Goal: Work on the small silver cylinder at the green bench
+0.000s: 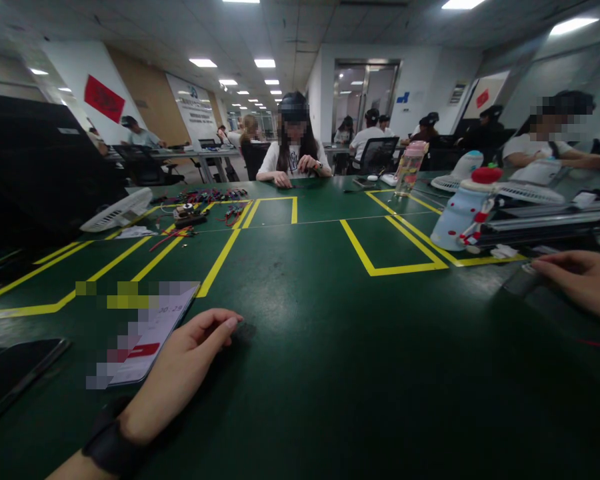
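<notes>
My left hand (183, 363) rests on the dark green table (330, 347) at the lower left, fingers loosely together and stretched forward, holding nothing. It lies along the right edge of a phone (153, 333) with a lit white screen. My right hand (583, 280) comes in from the right edge, fingers extended flat toward the left. Its fingertips touch a small dark object (520, 281) that I cannot make out. A black band (111, 443) sits on my left wrist.
Yellow tape lines (375, 257) mark zones on the table. A second dark phone (15, 373) lies at far left. A light blue bottle with a red cap (463, 210) and a desk fan (527, 187) stand at right. Another fan (117, 212), wires and small parts (205, 203) lie at left. A seated person (295, 157) works opposite.
</notes>
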Demonstrator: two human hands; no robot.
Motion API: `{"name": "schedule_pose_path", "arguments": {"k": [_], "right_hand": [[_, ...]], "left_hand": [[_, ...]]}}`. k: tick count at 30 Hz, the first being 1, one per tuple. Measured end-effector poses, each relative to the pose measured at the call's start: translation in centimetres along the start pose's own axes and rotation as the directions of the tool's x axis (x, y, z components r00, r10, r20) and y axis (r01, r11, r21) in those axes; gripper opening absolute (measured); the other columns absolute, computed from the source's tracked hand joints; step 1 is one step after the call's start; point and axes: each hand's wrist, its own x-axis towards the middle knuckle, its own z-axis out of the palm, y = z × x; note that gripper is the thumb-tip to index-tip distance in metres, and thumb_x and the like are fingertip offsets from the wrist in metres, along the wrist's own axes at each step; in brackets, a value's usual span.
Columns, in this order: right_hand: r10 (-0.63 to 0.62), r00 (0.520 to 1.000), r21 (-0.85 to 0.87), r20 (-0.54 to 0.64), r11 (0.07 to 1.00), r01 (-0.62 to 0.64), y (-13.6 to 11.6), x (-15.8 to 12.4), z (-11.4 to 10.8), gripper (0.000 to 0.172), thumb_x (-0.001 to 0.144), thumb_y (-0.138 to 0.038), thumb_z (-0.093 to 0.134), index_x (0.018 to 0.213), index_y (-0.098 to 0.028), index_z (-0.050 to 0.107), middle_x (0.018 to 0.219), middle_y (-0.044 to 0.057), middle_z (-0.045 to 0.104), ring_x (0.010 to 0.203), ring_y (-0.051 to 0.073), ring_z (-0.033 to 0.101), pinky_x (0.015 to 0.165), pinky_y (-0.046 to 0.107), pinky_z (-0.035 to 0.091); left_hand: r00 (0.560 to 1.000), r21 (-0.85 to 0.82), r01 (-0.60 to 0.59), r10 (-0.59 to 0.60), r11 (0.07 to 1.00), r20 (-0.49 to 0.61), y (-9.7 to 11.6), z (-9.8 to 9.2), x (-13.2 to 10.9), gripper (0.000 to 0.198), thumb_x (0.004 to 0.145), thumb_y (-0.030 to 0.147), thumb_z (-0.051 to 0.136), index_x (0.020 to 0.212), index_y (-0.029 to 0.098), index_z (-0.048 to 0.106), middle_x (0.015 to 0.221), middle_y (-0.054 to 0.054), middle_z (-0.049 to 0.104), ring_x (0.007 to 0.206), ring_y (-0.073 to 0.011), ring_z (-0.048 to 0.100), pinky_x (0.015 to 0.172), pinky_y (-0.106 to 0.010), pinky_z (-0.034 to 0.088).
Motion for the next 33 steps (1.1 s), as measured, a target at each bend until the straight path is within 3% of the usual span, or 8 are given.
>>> {"name": "schedule_pose_path", "arguments": {"k": [7,12,14,17,19,22,27,33], "right_hand": [[0.066,0.998,0.062,-0.020,0.996,-0.065,0.4,0.1,0.0,0.044,0.075,-0.051,0.063,0.105,-0.019,0.069,0.095,0.012,0.067,0.066,0.016,0.052,0.065,0.032,0.039],[0.078,0.991,0.099,0.106,0.991,-0.088,0.0,-0.1,-0.7,0.038,0.077,-0.048,0.065,0.103,-0.021,0.070,0.097,0.010,0.067,0.073,0.017,0.056,0.072,0.035,0.040],[0.097,0.982,0.175,0.163,0.977,-0.126,-0.1,-0.2,-0.7,0.033,0.077,-0.043,0.067,0.102,-0.022,0.070,0.099,0.009,0.067,0.073,0.016,0.058,0.074,0.035,0.041],[0.122,0.962,0.401,0.243,0.891,-0.215,0.1,-0.4,-0.4,0.043,0.075,-0.041,0.069,0.114,-0.022,0.066,0.102,0.012,0.067,0.073,0.016,0.062,0.072,0.034,0.044],[0.103,0.975,0.426,0.197,0.887,-0.180,0.0,-0.7,-0.4,0.047,0.073,-0.044,0.070,0.112,-0.019,0.066,0.097,0.014,0.067,0.070,0.018,0.063,0.068,0.035,0.044],[0.032,0.995,0.215,0.093,0.975,-0.051,-0.5,-1.1,-0.6,0.041,0.071,-0.054,0.068,0.095,-0.020,0.070,0.087,0.013,0.067,0.065,0.017,0.060,0.066,0.036,0.042],[-0.005,0.990,0.144,0.142,0.990,-0.016,-1.5,-1.8,-0.6,0.049,0.066,-0.059,0.071,0.094,-0.019,0.065,0.091,0.010,0.067,0.075,0.017,0.061,0.069,0.032,0.043],[-0.190,0.973,0.065,-0.130,0.978,0.200,-1.7,-2.5,1.6,0.046,0.065,-0.053,0.074,0.092,-0.018,0.063,0.094,0.008,0.066,0.082,0.019,0.061,0.071,0.030,0.045]], "left_hand": [[1.000,-0.006,0.005,-0.005,1.000,0.016,-0.1,-0.1,-0.1,0.036,0.085,0.054,0.058,0.101,0.024,0.069,0.084,-0.002,0.067,0.078,-0.0204,0.061,0.070,-0.030,0.048],[1.000,0.006,0.009,-0.009,1.000,0.028,0.0,0.0,-0.2,0.034,0.087,0.054,0.057,0.102,0.025,0.067,0.085,0.000,0.066,0.079,-0.0188,0.059,0.071,-0.028,0.046],[0.999,0.011,0.008,-0.008,1.000,0.032,0.1,0.0,-0.2,0.035,0.087,0.055,0.057,0.102,0.025,0.067,0.084,0.001,0.065,0.079,-0.0187,0.059,0.071,-0.029,0.046],[1.000,0.009,0.007,-0.007,1.000,0.029,0.2,0.0,-0.2,0.035,0.087,0.055,0.057,0.101,0.024,0.067,0.083,0.000,0.065,0.079,-0.0191,0.059,0.072,-0.029,0.047],[1.000,0.010,0.002,-0.002,1.000,0.026,0.1,0.0,-0.2,0.035,0.087,0.055,0.057,0.100,0.024,0.067,0.083,0.000,0.065,0.078,-0.0190,0.060,0.071,-0.029,0.047],[1.000,0.010,-0.001,0.001,1.000,0.021,0.0,0.0,-0.1,0.035,0.086,0.055,0.058,0.100,0.025,0.068,0.083,0.000,0.065,0.078,-0.0195,0.060,0.070,-0.029,0.047],[1.000,0.004,0.001,-0.001,1.000,0.031,-0.3,0.0,-0.1,0.034,0.087,0.053,0.057,0.102,0.025,0.068,0.088,-0.001,0.067,0.080,-0.0205,0.060,0.072,-0.030,0.047],[0.998,0.008,0.008,-0.009,1.000,0.055,-0.4,-0.1,0.0,0.034,0.088,0.055,0.055,0.103,0.027,0.066,0.090,-0.001,0.066,0.083,-0.0205,0.059,0.074,-0.030,0.046]]}}
